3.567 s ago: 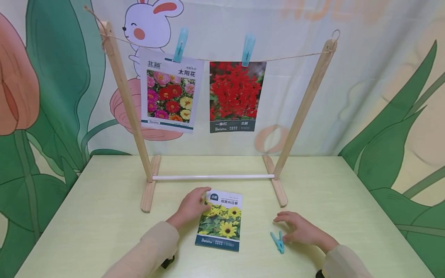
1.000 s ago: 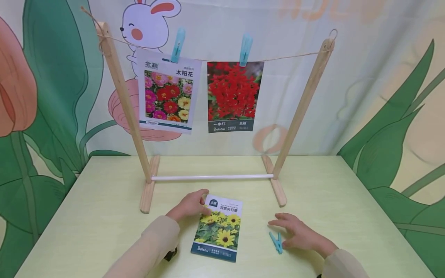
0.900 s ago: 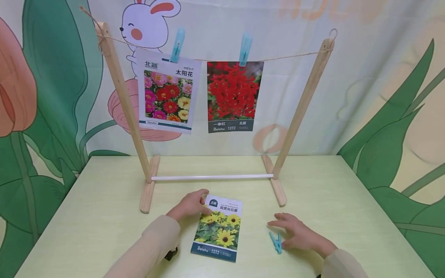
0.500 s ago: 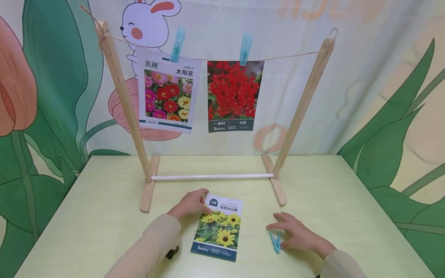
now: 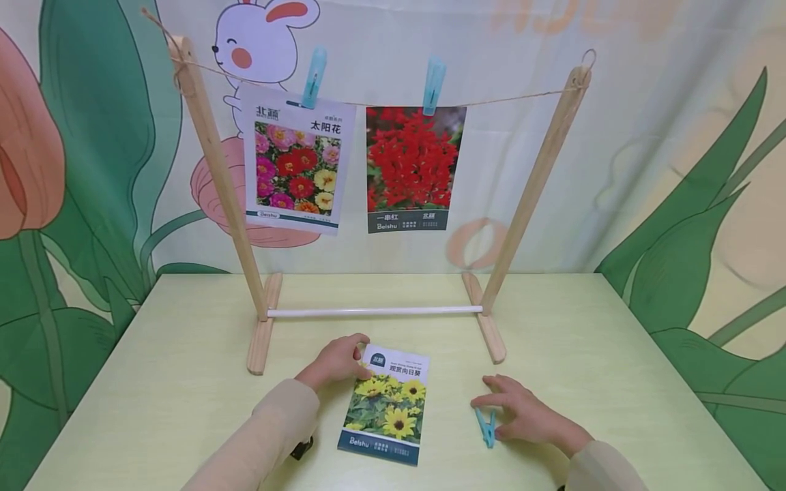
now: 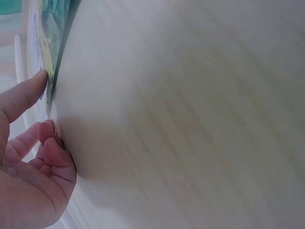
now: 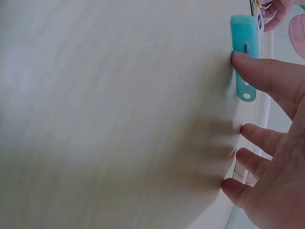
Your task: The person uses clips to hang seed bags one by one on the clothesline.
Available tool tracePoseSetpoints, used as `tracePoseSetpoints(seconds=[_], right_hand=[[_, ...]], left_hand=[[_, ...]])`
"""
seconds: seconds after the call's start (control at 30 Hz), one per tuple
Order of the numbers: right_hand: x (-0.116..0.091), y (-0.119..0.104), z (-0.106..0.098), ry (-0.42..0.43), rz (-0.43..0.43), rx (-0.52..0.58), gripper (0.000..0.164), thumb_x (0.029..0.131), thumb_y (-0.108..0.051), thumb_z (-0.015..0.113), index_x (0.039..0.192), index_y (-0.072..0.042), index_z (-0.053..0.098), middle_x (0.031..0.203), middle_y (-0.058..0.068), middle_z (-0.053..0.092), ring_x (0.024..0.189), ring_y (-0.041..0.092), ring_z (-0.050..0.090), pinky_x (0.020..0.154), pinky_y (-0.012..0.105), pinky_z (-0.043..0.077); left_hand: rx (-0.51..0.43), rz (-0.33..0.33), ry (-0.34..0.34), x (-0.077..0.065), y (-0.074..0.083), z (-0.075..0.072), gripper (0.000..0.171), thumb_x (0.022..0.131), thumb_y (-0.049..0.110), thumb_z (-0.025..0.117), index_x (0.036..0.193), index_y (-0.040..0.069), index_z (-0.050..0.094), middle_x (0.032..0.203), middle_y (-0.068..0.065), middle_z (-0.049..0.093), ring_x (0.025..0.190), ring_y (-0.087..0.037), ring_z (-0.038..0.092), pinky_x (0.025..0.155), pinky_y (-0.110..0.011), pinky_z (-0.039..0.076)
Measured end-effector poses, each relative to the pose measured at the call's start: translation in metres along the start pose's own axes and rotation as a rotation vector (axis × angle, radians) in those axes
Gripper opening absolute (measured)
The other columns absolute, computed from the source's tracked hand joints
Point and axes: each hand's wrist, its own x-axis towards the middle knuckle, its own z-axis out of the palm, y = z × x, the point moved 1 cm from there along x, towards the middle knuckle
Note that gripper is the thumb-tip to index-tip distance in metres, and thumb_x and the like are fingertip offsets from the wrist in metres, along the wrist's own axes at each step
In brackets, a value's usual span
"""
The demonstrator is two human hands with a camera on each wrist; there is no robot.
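A seed packet (image 5: 388, 402) with yellow sunflowers lies face up on the table. My left hand (image 5: 336, 359) pinches its upper left edge, thumb on the side and index finger at the top corner; in the left wrist view the thumb (image 6: 34, 90) meets the packet's edge and the other fingers curl beside it. To the right, my right hand (image 5: 525, 412) holds a light blue clothespin (image 5: 488, 429) standing on the table, between thumb and index finger. The right wrist view shows the thumb across the clothespin (image 7: 244, 33), the other fingertips down at the tabletop.
A wooden frame with slanted posts (image 5: 535, 187) and a white crossbar (image 5: 374, 312) stands behind. From its twine (image 5: 522, 99) hang a portulaca packet (image 5: 299, 164) and a red flower packet (image 5: 415, 167), each under a blue clothespin (image 5: 434, 85). A printed cloth (image 5: 645, 204) backs the table.
Since the oldest frame the sunflower packet has slid a little nearer and turned slightly, with my left hand at it. My right index finger has closed in on the clothespin.
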Motion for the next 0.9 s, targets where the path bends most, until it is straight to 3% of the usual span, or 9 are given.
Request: tracePoseSetpoints(seconds=[0.6,0.9], right_hand=[[0.0009,-0.002,0.0018,-0.007,0.007,0.002,0.048,0.07,-0.008,0.069,0.114,-0.023,0.059,0.137,0.023,0.031,0.126,0.048,0.019,0.091,0.07,0.017],[0.0007,0.0002,0.0033,-0.001,0.031,0.024,0.037,0.071,-0.016,0.069,0.107,-0.025,0.063,0.138,0.02,0.032,0.127,0.046,0.016,0.092,0.07,0.013]], left_hand=[[0.018,0.007,0.019,-0.0065,0.0032,0.0009,0.063,0.067,0.015,0.075,0.123,0.008,0.048,0.082,-0.004,0.049,0.073,-0.017,0.044,0.065,-0.027,0.034],[0.018,0.024,0.033,-0.0057,0.001,0.0017,0.064,0.065,0.015,0.076,0.123,0.009,0.048,0.084,-0.003,0.049,0.074,-0.017,0.045,0.065,-0.027,0.037]])
